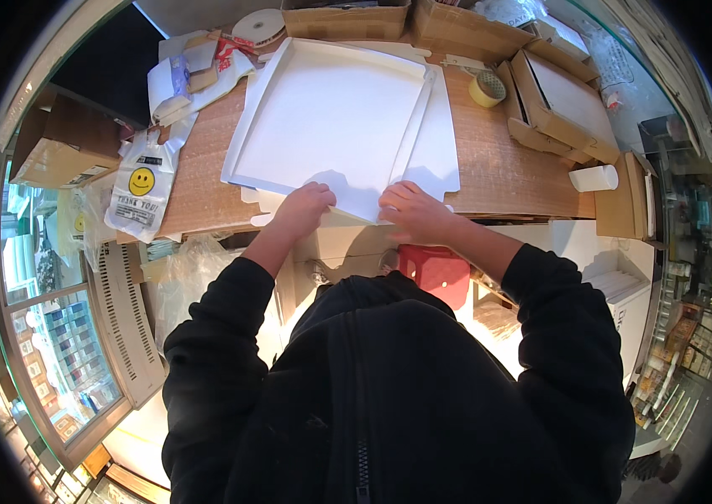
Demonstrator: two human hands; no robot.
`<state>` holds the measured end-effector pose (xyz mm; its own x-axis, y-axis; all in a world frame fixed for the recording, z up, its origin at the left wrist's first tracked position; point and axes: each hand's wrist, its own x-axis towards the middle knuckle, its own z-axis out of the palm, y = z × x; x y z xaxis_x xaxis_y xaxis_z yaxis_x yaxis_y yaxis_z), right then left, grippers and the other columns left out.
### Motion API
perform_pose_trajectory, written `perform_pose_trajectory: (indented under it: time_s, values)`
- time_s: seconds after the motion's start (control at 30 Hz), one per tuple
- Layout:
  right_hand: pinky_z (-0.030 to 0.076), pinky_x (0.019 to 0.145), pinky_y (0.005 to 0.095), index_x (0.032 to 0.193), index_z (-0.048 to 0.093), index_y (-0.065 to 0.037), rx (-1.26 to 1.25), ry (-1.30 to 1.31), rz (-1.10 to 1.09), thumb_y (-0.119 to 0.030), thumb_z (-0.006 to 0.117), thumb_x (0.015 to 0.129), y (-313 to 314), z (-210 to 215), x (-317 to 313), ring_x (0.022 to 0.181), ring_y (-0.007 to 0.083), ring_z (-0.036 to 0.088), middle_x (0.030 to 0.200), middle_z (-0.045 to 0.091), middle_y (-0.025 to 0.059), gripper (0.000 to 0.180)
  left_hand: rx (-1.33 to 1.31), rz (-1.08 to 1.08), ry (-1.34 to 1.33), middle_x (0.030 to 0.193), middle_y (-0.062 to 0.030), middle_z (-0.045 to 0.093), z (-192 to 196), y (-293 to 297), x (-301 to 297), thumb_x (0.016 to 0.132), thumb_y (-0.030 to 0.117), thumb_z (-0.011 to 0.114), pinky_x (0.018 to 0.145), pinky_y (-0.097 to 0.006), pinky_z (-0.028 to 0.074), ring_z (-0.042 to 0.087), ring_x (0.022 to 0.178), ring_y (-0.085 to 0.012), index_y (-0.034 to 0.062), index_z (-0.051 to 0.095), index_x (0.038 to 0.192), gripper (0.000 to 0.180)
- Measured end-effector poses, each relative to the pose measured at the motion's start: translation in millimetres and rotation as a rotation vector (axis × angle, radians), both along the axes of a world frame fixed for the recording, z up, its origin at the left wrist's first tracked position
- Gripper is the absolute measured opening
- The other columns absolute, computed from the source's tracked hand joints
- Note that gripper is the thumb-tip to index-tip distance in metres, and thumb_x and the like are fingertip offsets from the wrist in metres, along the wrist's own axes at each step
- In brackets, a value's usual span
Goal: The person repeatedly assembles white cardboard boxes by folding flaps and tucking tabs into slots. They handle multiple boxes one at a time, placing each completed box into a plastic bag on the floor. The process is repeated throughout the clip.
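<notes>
Black sleeves, then left hand [304,206] and right hand [410,210] pressed flat on white flat-packed cardboard box [335,122], gripping nothing; likely light, bendable, best handled by edges.

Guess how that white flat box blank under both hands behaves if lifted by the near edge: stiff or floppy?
The white box blank is a thin, wide sheet, so it would probably sag and hinge at its folded side flaps. It looks light. Left hand and right hand press its near edge, which overhangs the wooden table; it may slide easily.

Bare wood [499,168] R of white box [331,118]; cartons [557,101] beyond.
</notes>
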<state>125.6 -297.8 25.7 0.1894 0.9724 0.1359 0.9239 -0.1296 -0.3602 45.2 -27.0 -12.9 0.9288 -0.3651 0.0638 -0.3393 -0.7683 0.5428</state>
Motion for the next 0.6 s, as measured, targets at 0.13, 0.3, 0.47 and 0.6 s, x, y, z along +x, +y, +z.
perform_pose_trajectory:
  time_s: [0.13,0.3,0.47,0.6]
  values:
    - [0.038,0.087,0.0373,0.082,0.060,-0.008,0.007,-0.025,-0.088,-0.025,0.075,0.067,19,-8,-13,0.097,0.0234,0.050,0.092,0.054,0.0066,0.027,0.031,-0.029,0.044,0.088,-0.0086,0.058,0,1,3,0.073,0.001,0.060,0.078,-0.038,0.046,0.055,0.090,-0.0296,0.0066,0.059,0.086,0.014]
    - [0.041,0.082,0.0376,0.082,0.061,-0.009,0.259,0.112,-0.263,-0.019,0.071,0.074,25,8,-9,0.090,0.0256,0.054,0.087,0.058,0.0065,0.017,-0.055,-0.151,-0.213,0.085,-0.0094,0.056,9,-9,-11,0.068,0.000,0.058,0.073,-0.038,0.044,0.054,0.084,-0.0305,0.0071,0.059,0.085,0.018]
    - [0.043,0.082,0.0380,0.086,0.061,-0.005,0.394,0.044,-0.727,-0.010,0.067,0.077,-40,25,16,0.089,0.0297,0.056,0.089,0.062,0.0106,0.011,0.060,-0.250,-0.176,0.092,-0.0114,0.055,28,7,-46,0.075,0.005,0.057,0.082,-0.040,0.043,0.053,0.093,-0.0304,0.0067,0.059,0.093,0.018]
    - [0.042,0.090,0.0412,0.102,0.060,-0.004,0.433,-0.078,-0.950,-0.014,0.063,0.082,-90,4,33,0.100,0.0338,0.055,0.105,0.061,0.0154,0.023,0.338,0.568,-0.544,0.127,-0.0224,0.047,47,67,-36,0.084,0.012,0.056,0.095,-0.047,0.038,0.043,0.116,-0.0417,0.0039,0.059,0.108,0.025]
